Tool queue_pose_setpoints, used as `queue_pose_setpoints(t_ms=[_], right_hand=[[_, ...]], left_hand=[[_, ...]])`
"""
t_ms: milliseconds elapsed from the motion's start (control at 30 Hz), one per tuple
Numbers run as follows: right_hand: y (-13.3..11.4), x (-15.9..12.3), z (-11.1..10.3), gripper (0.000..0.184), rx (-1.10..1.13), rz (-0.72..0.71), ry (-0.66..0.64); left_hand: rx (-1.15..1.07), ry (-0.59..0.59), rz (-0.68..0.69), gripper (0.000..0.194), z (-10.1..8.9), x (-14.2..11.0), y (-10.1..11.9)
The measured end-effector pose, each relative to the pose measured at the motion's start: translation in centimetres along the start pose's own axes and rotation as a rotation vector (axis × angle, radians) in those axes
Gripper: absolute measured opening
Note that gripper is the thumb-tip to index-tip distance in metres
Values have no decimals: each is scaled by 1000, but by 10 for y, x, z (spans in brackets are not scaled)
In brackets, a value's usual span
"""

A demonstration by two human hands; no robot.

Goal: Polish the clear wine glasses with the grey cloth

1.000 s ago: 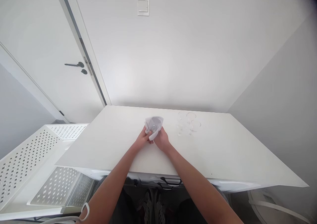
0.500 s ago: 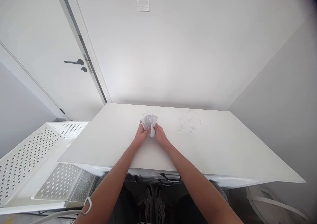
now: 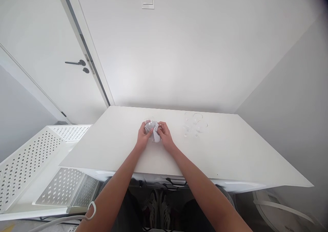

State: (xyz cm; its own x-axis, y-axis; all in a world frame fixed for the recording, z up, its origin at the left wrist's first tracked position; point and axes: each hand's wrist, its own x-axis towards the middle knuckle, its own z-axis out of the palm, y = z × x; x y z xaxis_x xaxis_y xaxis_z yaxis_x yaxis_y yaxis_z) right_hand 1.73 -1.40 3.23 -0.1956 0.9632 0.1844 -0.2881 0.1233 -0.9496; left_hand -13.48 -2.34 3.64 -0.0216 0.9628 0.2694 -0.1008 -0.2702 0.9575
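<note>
Between both hands, over the middle of the white tabletop (image 3: 107, 139), is a clear glass (image 3: 149, 123) with a pale grey-white cloth (image 3: 156, 136) bunched against it. My left hand (image 3: 143, 134) is closed round the left side of the glass, its thumb across the front. My right hand (image 3: 164, 134) pinches the cloth at the glass's right side. The glass's lower part is hidden by cloth and fingers. To the right, several clear stemmed glasses (image 3: 202, 124) stand close together, their outlines faint against the white surface.
White perforated baskets or racks (image 3: 28, 160) stand at the left of the cabinet. A white cable (image 3: 64, 219) crosses the lower left by my forearm. Black drawer handles (image 3: 176, 182) sit under the front edge. A round white-rimmed object (image 3: 279, 208) is on the floor at right.
Both hands have shifted slightly left and away from me with the glass and cloth. The cloth, spread round the glass before, is now gathered on its right side. The standing glasses stay put.
</note>
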Motion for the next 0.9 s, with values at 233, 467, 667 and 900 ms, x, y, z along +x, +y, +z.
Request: queue_pose_setpoints(t_ms=[233, 467, 667, 900], right_hand=[[-3, 0, 0, 22, 80, -10, -119], [-4, -7, 3, 35, 61, 1, -255], [6, -3, 0, 44, 99, 29, -197], [1, 0, -7, 43, 198, 284, -315]], left_hand=[[19, 62, 6, 57, -1, 0, 0], [-50, 5, -24, 61, -2, 4, -4], [-102, -120, -73, 57, 3, 1, -6], [-373, -131, -152, 48, -1, 3, -10]])
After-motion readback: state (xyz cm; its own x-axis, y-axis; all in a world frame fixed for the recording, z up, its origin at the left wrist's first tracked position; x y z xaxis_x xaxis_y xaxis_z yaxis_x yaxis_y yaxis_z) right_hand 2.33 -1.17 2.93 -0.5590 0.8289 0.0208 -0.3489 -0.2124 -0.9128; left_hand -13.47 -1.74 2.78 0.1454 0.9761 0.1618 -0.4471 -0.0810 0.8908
